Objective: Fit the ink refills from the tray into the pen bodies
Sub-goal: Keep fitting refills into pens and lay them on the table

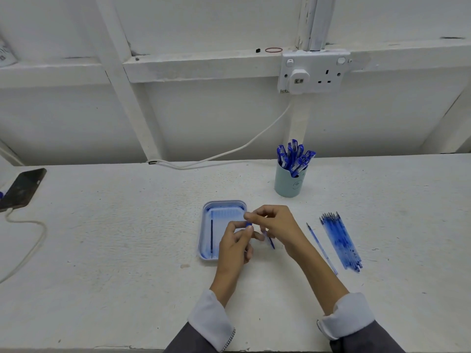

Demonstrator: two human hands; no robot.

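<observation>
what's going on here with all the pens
A person is putting pens together at a white bench. Their left hand and right hand both pinch a blue pen by the tray, where one refill lies. A pile of pen bodies lies to the right, and a cup holds capped pens.

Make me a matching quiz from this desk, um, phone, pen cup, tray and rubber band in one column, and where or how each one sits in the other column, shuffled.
Column one:
1. phone
2. pen cup
3. tray
4. rubber band

Column two:
A. on the ledge beside the wall socket
B. holds one ink refill
C. at the left edge of the table, cable attached
D. upright, full of blue pens

Pairs: 1-C, 2-D, 3-B, 4-A.
</observation>
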